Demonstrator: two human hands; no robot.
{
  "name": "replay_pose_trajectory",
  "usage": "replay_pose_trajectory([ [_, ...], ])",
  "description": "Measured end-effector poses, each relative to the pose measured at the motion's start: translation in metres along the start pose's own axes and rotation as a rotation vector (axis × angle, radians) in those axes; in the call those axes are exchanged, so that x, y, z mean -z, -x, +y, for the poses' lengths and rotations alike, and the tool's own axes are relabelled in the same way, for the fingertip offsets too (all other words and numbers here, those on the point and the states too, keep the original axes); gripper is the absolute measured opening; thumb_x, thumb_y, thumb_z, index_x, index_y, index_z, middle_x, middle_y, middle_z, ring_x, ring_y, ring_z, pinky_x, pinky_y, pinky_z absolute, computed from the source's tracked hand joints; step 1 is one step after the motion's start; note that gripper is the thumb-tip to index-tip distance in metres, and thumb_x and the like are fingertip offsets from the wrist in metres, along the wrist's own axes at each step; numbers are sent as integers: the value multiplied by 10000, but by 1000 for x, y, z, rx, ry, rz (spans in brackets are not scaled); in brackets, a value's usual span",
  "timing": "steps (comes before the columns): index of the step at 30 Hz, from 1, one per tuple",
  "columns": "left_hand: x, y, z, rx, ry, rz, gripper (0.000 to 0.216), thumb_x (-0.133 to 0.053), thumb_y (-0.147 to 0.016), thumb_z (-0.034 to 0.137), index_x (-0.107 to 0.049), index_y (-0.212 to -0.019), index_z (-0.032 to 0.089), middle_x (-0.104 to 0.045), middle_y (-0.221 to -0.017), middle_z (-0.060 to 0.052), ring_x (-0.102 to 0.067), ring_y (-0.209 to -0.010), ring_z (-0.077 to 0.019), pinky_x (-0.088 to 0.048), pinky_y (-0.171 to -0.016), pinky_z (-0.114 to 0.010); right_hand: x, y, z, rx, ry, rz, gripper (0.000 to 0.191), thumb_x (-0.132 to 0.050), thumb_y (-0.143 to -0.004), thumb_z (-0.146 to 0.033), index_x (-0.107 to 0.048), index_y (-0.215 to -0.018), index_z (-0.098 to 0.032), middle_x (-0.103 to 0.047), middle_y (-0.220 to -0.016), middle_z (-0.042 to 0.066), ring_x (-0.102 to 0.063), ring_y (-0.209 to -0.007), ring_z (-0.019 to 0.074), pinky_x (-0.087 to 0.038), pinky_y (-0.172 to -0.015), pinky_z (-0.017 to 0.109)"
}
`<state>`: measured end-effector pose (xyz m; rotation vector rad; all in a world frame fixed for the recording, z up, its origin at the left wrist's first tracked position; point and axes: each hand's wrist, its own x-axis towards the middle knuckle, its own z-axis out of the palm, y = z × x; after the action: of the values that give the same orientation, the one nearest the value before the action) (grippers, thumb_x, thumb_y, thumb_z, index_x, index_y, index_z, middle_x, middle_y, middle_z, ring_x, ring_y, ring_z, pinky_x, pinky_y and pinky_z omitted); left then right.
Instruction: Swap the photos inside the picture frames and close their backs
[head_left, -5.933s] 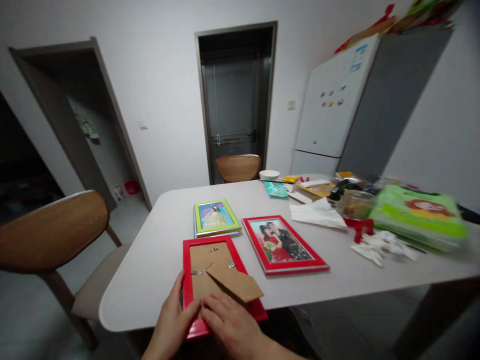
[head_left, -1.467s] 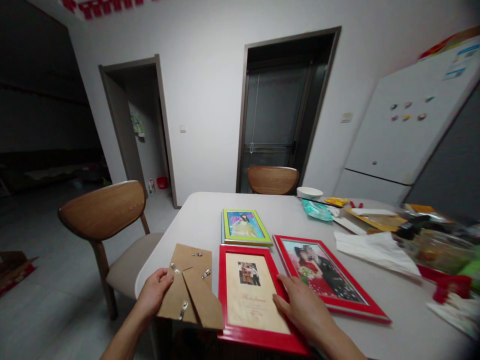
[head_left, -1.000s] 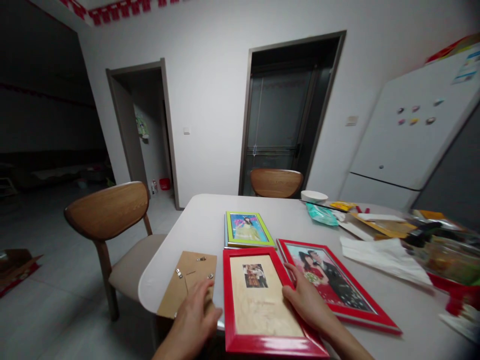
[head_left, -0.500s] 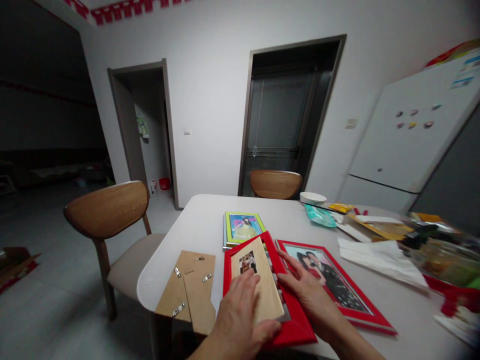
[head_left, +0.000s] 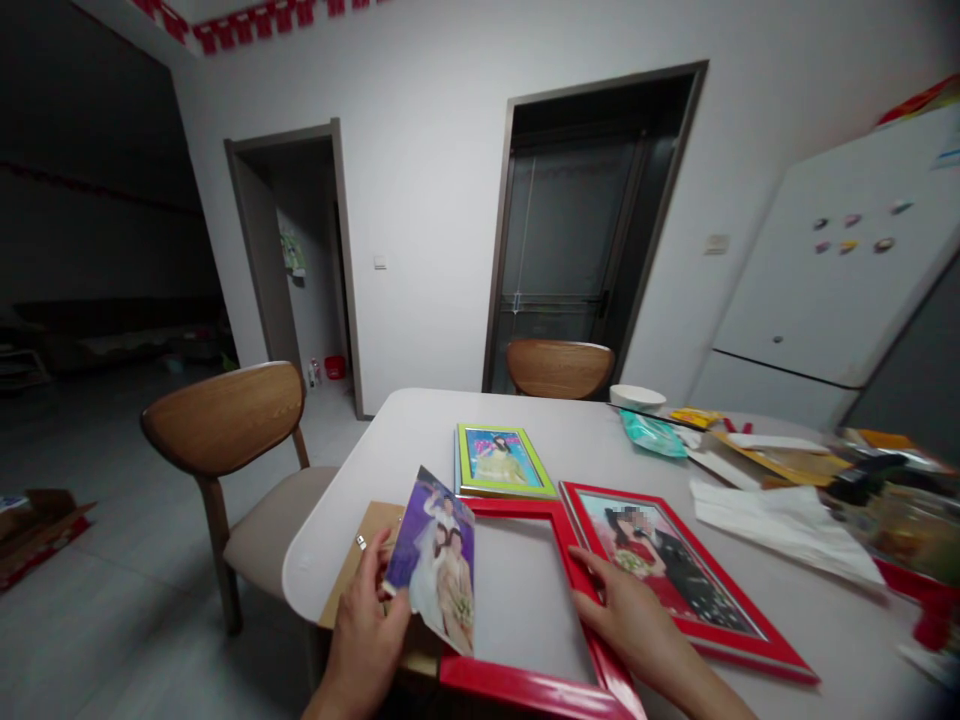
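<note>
Between the thumb and fingers of my left hand (head_left: 369, 620) is a photo (head_left: 435, 565) with a purple background, tilted up over the left side of a red picture frame (head_left: 517, 672). My right hand (head_left: 626, 605) grips that frame by its right side. Through the frame's opening the white tabletop shows. Under my left hand and the photo lies a brown backing board (head_left: 346, 585) with metal clips, mostly hidden. A second red framed photo (head_left: 675, 570) lies flat to the right. Behind, a green framed photo (head_left: 502, 460) rests on the table.
A white table (head_left: 420, 425) carries these things. To the right lie a white paper (head_left: 787, 525), a teal packet (head_left: 652, 435), a white bowl (head_left: 637, 398) and assorted clutter. Wooden chairs stand at the left (head_left: 225, 410) and behind (head_left: 559, 368).
My left hand has moved left, lifting the photo out of the red frame and turning its picture side into view. The frame's opening is now bare. My right hand stays on the frame's right side.
</note>
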<state>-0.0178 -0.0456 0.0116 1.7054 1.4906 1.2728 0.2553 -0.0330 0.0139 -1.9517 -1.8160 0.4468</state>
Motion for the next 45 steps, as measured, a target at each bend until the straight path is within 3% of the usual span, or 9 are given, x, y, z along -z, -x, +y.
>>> replay_pose_trajectory([
  [5,11,13,-37,99,-157,-64,526,-444,-707,267,-357,-1208,131,-609,-974,-80,-568,-908,-227,-427,-798,-339,-16,-1,15,76,194,-32,402,-415,-698,-222,-537,-1060,-98,-604,-1012,143,-555,-919,233,-389,-795,307],
  [9,9,16,-43,-11,-333,-55,477,-458,-708,285,-431,-1165,153,-583,-1052,-103,-524,-987,-245,-401,-841,-360,-17,-1,14,73,274,-30,366,-426,-707,-212,-541,-1044,-127,-608,-982,137,-567,-873,230,-403,-755,308],
  [15,9,11,-40,-137,-517,-75,431,-470,-711,284,-484,-1123,158,-560,-1095,-107,-494,-1017,-263,-370,-885,-406,-17,1,-5,151,300,104,376,-398,-747,-259,-532,-1073,-129,-536,-1071,139,-503,-974,242,-392,-809,343],
  [20,-3,14,-36,-173,-465,-175,473,-476,-675,216,-471,-1144,149,-484,-1199,-107,-410,-1117,-256,-323,-940,-416,-33,4,-43,305,79,-40,357,-406,-746,-246,-549,-1056,-144,-535,-1083,107,-492,-995,190,-370,-867,287],
  [25,-10,12,-34,-89,-415,-187,515,-508,-652,239,-469,-1150,113,-411,-1261,-142,-345,-1172,-266,-278,-969,-424,-49,7,-68,335,4,-21,339,-418,-747,-265,-573,-1027,-153,-512,-1119,115,-460,-1033,197,-343,-889,285],
  [30,-12,9,-21,-10,-379,-239,551,-503,-654,261,-444,-1175,94,-378,-1282,-149,-320,-1191,-248,-254,-987,-392,-55,1,-63,253,-84,-60,368,-409,-741,-263,-549,-1058,-137,-584,-1030,112,-517,-955,203,-361,-843,299],
  [36,-21,15,-17,-82,-389,-322,563,-525,-627,247,-459,-1164,91,-384,-1278,-151,-317,-1187,-264,-238,-990,-404,-52,3,-48,243,-238,-122,359,-405,-730,-264,-572,-1020,-134,-618,-981,93,-562,-862,175,-397,-768,252],
  [40,-22,16,-16,-114,-396,-340,551,-537,-623,245,-469,-1155,117,-380,-1283,-140,-319,-1184,-263,-215,-992,-420,-46,7,-38,217,-122,-118,364,-417,-728,-284,-565,-1027,-138,-603,-979,105,-551,-875,197,-394,-780,279],
  [45,-22,15,-10,-80,-406,-370,575,-554,-615,268,-461,-1163,121,-356,-1299,-139,-295,-1198,-267,-171,-1002,-427,-41,3,-41,283,24,-24,377,-456,-710,-282,-562,-1046,-145,-501,-1124,129,-459,-1025,224,-325,-892,312],
])
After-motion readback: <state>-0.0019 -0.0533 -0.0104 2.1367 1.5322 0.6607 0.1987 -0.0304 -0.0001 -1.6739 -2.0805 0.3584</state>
